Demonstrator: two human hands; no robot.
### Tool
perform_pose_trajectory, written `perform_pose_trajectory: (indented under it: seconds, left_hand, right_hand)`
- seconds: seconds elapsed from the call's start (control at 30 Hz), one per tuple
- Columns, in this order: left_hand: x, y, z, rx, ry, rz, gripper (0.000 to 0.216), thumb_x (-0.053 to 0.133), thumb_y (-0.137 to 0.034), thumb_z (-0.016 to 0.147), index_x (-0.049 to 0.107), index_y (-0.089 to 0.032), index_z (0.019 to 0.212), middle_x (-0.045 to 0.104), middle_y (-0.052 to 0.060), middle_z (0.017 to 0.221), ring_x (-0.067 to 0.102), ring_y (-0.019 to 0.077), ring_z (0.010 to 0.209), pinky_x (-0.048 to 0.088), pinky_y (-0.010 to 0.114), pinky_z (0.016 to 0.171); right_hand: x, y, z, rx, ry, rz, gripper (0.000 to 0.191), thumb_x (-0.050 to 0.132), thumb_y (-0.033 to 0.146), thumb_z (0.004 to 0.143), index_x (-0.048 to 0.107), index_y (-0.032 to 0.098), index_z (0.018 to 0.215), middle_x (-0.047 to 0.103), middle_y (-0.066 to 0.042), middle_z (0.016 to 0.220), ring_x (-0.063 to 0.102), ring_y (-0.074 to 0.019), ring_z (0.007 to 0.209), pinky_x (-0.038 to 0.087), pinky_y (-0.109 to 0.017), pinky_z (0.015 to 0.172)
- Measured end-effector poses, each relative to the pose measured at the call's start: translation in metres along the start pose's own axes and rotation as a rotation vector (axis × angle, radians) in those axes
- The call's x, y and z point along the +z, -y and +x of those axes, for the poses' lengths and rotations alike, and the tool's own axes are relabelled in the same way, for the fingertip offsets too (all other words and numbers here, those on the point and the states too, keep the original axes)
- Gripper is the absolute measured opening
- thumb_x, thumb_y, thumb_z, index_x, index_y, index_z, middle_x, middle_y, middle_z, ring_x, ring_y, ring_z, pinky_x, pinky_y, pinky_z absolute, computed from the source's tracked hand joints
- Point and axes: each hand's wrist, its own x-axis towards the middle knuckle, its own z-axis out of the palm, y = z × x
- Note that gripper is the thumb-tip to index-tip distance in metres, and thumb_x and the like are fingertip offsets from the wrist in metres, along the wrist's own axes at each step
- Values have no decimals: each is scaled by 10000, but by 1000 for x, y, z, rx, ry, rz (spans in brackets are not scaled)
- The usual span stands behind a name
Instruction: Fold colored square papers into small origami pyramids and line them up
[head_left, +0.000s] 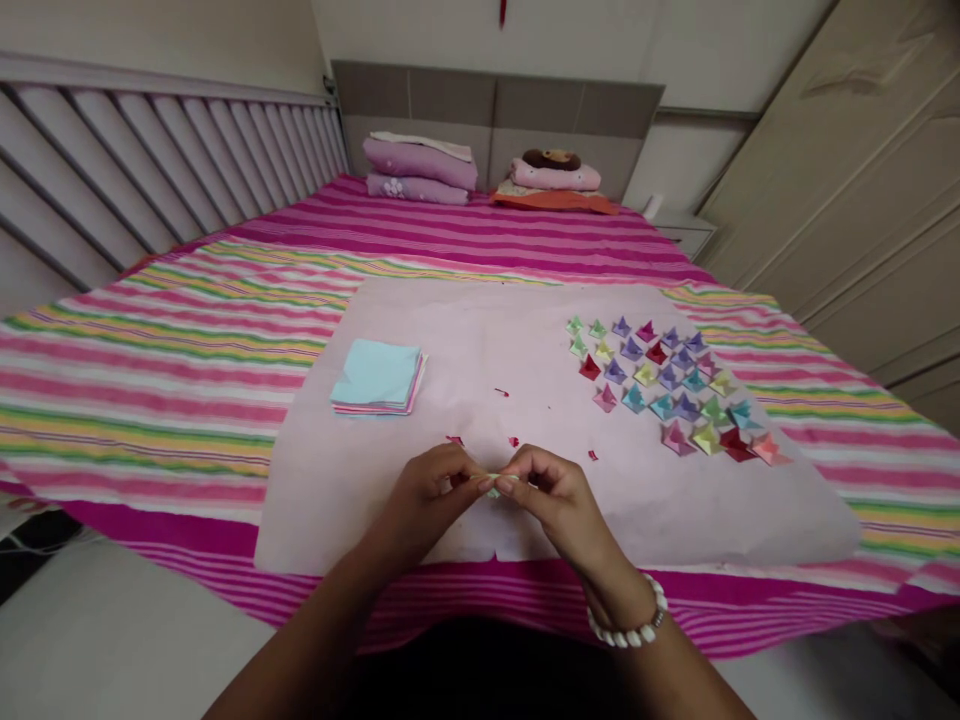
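Both grips are narrow, pinched from either side on one small folded paper piece [493,484]: the left hand [429,492] holds its left end, the right hand [551,495] its right end, fingertips nearly meeting just above the near edge of the pink sheet [480,350]. That sheet covers a striped bed [187,350]. On it, far left, lies a paper stack [377,377]; far right, rows of folded paper shapes [667,385]. Red paper scraps [514,441] lie just beyond the hands.

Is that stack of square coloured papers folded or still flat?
Flat: the stack of square coloured papers lies in even, unfolded sheets, light blue on top.
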Motion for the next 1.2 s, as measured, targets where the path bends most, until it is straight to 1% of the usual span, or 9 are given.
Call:
perform_pose_trajectory:
  seconds: [0.3, 0.43, 0.53, 0.6, 0.7, 0.83, 1.0, 1.1, 1.2]
  left_hand:
    - [12, 18, 11, -296, -48, -416, 371, 711, -457, 675, 539, -170, 513, 462, -38, 525, 408, 111, 560, 323, 258, 573]
    - [20, 30, 15, -346, -71, -406, 382, 653, -461, 735, 528, -164, 530, 444, -48, 515, 405, 103, 542, 326, 252, 564]
    - [18, 31, 13, -282, -61, -283, 331, 584, -444, 807, 604, -160, 637, 533, -21, 597, 484, 123, 596, 390, 260, 599]
    - [15, 31, 12, -172, -126, -240, 236, 580, -391, 825, 659, -169, 813, 633, 25, 810, 576, 154, 751, 459, 279, 690]
    - [12, 31, 11, 34, -136, -216, 164, 619, -279, 808, 675, -194, 937, 612, 84, 1136, 593, 195, 1024, 496, 317, 845]
    - [13, 37, 17, 171, -92, -124, 87, 633, -190, 789, 713, -200, 824, 666, 69, 992, 623, 185, 970, 507, 317, 843]
    - [20, 45, 32, -41, -133, -326, 109, 697, -253, 731, 690, -181, 813, 690, 25, 775, 643, 147, 716, 523, 259, 650]
    - [25, 50, 42, -163, -142, -403, 168, 726, -301, 689, 681, -171, 786, 681, 6, 672, 632, 141, 638, 509, 240, 576]
    - [29, 54, 50, -173, -187, -412, 188, 719, -327, 682, 669, -167, 767, 681, 1, 661, 637, 140, 642, 518, 244, 597]
  right_hand:
    - [3, -17, 11, 227, -86, 332, 228, 854, 240, 518, 638, 166, 524, 565, 44, 485, 441, -77, 475, 337, -212, 491]
    - [6, -28, 16, 404, -159, 477, 291, 879, 265, 460, 617, 152, 517, 563, 34, 460, 443, -67, 434, 323, -196, 438]
    - [4, -30, 17, 459, -169, 532, 312, 887, 273, 457, 613, 143, 530, 567, 30, 463, 449, -60, 424, 339, -185, 427]
    - [3, -30, 17, 471, -191, 541, 313, 883, 273, 476, 604, 141, 531, 558, 33, 462, 444, -56, 418, 336, -180, 413]
    - [2, -28, 19, 474, -214, 552, 309, 871, 271, 509, 590, 146, 535, 544, 38, 465, 439, -56, 415, 333, -181, 400]
    - [3, -29, 22, 490, -183, 537, 317, 872, 299, 512, 598, 148, 558, 547, 35, 478, 438, -59, 408, 335, -192, 402]
    - [-4, -35, 26, 267, -216, 412, 307, 770, 441, 662, 697, 146, 707, 639, -10, 627, 495, -84, 470, 369, -227, 459]
    - [-11, -42, 30, 94, -219, 266, 245, 764, 361, 688, 731, 199, 869, 663, -1, 694, 562, -123, 585, 439, -260, 585]
    - [-18, -48, 36, -85, -190, 66, 206, 757, 315, 704, 736, 231, 890, 672, -22, 802, 581, -153, 675, 457, -290, 642]
